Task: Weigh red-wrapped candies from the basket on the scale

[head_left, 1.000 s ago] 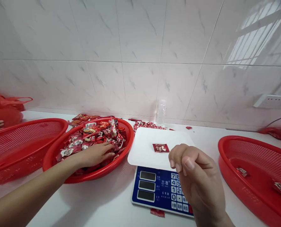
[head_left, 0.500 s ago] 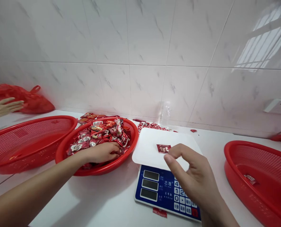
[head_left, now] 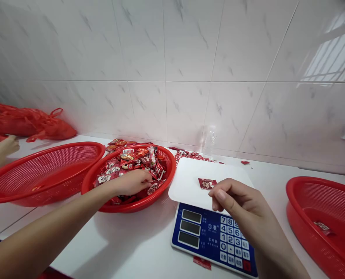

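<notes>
My left hand reaches into a red plastic basket heaped with small red snack packets. Its fingers are curled down among the packets, and whatever they grip is hidden. Over the white pan of a blue digital scale is my right hand. Thumb and forefinger are pressed together there, with nothing visible between them. One dark red packet lies on the pan just beyond the right fingertips, apart from them as far as I can see.
Another red basket stands at left, and a third red basket at right holds a few packets. Loose packets and a clear plastic container lie along the tiled wall. Another person's hand is by red bags.
My right thumb and forefinger have closed together above the pan. My left hand stays in the basket, its fingers shifted slightly. The other person's hand has lowered. The view has swung a little left.
</notes>
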A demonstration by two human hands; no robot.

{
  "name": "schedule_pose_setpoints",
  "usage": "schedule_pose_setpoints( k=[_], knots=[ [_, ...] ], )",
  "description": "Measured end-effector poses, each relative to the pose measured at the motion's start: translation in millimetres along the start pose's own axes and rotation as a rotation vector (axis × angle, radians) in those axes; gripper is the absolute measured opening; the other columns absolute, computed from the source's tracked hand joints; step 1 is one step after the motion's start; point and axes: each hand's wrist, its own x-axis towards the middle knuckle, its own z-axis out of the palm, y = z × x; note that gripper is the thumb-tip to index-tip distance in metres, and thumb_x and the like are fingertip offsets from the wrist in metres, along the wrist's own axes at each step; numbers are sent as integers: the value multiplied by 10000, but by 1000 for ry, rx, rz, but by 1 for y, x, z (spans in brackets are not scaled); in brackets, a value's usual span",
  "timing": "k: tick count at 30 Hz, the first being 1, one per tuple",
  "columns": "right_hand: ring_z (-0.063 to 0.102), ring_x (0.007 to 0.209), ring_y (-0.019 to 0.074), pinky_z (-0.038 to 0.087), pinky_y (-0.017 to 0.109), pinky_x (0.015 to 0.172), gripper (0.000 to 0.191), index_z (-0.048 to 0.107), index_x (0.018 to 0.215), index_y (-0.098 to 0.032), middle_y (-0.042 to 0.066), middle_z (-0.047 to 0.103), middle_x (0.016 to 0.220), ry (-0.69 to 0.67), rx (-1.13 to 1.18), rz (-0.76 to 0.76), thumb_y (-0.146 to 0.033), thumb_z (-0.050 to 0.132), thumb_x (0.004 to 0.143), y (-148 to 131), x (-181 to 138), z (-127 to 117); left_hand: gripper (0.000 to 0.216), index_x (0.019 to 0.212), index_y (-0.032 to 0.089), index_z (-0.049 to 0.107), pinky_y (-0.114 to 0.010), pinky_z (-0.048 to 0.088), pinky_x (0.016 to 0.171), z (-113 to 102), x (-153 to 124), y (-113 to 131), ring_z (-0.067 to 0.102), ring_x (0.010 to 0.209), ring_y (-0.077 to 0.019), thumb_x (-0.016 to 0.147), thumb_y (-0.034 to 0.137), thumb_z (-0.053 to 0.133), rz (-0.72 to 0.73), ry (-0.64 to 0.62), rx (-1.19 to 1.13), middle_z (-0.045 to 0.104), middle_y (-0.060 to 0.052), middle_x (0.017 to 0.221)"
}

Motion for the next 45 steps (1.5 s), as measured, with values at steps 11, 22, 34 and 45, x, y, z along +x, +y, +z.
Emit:
schedule_pose_setpoints(
  k=[11,22,34,45],
  knots=[
    [472,615,111,382,206,555,274,551,684,-221,-27,538,635,-21,61,25,-392,505,892,-10,-10,3,239,759,170,573,-226,397,613,-38,-19,67,498,648,-110,872,362,485,40,320,-610,556,18,698],
    [571,624,135,466,254,575,225,502,898,-253,-9,610,744,200,113,27,-423,616,805,-6,-11,14,130,781,169,585,-247,438,685,-27,-45,141,536,735,-110,875,251,550,418,235,-1195,585,-10,783],
    [595,599,157,495,272,574,222,600,772,-236,-2,632,632,213,201,154,-439,681,735,-19,-16,8,127,778,167,539,-261,459,682,-15,-46,150,544,715,-114,879,243,534,471,295,-1188,578,-13,784],
    [596,634,176,399,287,570,217,568,789,-238,2,678,719,13,-612,155,-415,474,870,46,35,-3,224,947,241,648,-258,473,779,-7,-39,152,581,833,-124,827,67,573,612,645,-1144,638,-15,903]
  ],
)
